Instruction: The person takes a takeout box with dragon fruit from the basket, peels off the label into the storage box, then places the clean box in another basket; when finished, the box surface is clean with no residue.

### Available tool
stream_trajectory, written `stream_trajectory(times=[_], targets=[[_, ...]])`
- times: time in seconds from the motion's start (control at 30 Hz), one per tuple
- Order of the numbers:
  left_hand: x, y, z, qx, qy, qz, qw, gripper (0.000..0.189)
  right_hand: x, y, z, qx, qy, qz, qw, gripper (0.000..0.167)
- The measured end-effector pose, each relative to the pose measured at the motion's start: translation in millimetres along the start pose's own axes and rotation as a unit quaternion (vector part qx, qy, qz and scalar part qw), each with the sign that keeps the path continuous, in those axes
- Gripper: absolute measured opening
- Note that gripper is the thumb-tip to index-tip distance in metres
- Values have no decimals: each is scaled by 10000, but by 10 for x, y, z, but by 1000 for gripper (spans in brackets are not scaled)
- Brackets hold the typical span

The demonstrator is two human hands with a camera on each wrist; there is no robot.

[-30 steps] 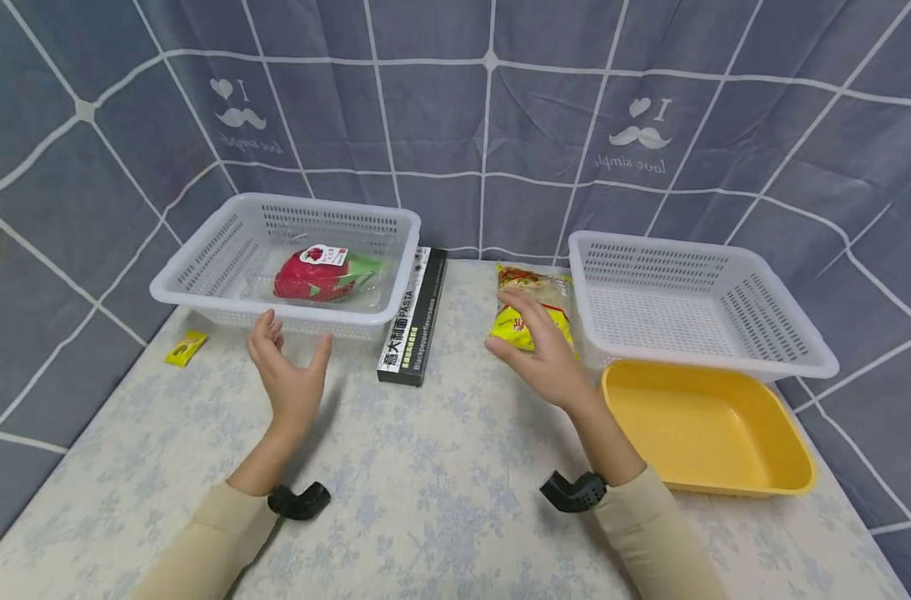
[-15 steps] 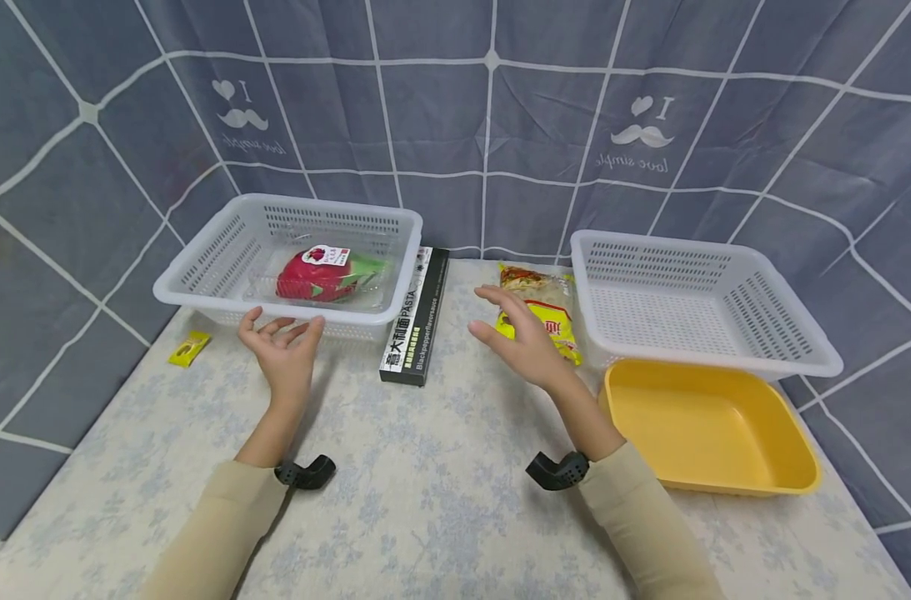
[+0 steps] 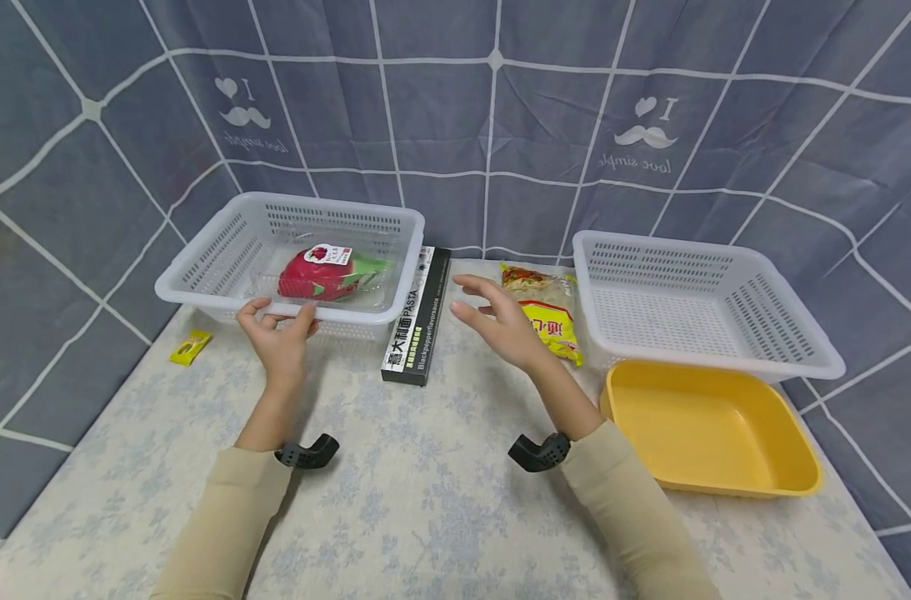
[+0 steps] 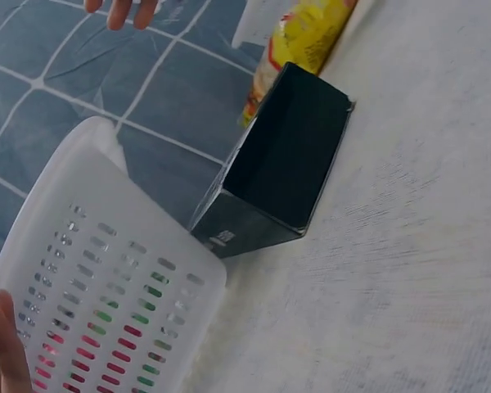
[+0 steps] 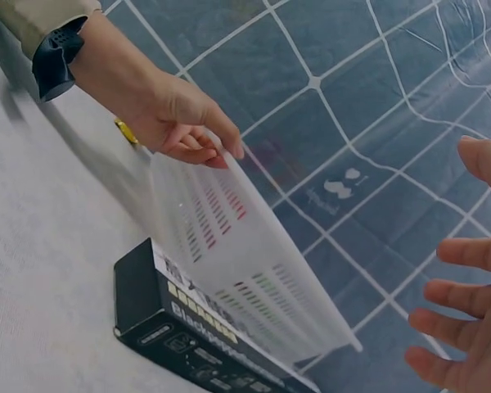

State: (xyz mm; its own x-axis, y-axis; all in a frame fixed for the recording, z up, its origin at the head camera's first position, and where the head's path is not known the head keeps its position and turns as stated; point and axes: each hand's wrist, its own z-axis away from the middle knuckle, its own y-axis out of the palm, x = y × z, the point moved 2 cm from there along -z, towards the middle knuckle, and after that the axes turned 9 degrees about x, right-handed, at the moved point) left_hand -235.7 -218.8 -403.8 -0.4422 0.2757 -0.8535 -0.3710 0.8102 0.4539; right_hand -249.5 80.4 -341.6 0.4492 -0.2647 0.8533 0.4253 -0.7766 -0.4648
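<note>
My left hand point(image 3: 275, 342) holds the front rim of a white perforated plastic basket point(image 3: 200, 296) at the back left. In the right wrist view its thumb lies at the rim and its fingers curl against the outer wall. Inside the basket rests a red dragon fruit point(image 3: 316, 273) with green tips, in a clear plastic package with a white label. My right hand point(image 3: 503, 325) hovers with fingers spread and nothing held, between a black pasta box point(image 3: 417, 329) and a yellow noodle bag point(image 3: 548, 321). The box lies along the basket's right side.
To the right stands a second white basket point(image 3: 785, 364), with a yellow plastic tub point(image 3: 725, 479) in front of it. A small yellow packet point(image 3: 190, 347) lies left of my left hand. A blue-grey curtain point(image 3: 440, 108) hangs behind everything.
My left hand has moved up to the basket's front rim and its fingers have closed on it. My right hand has drifted left, away from the noodle bag, staying spread.
</note>
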Motion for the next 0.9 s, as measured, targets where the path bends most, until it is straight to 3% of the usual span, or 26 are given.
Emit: stream_trajectory(times=[0.33,0.6,0.73,0.9], targets=[[-14,-52,-69,309,-605,-254,9974,51,20,69,-184,160,268,-463,9984,49],[-36,-59,-117,474,-611,-123,9969,57,28,125,-412,110,259,-851,9960,47],[-33,-57,-117,471,-676,-51,9966,57,12,180,-550,75,324,-1320,9907,45],[-21,-66,-101,425,-736,12,9964,56,-32,269,-747,-36,713,-1987,9775,46]])
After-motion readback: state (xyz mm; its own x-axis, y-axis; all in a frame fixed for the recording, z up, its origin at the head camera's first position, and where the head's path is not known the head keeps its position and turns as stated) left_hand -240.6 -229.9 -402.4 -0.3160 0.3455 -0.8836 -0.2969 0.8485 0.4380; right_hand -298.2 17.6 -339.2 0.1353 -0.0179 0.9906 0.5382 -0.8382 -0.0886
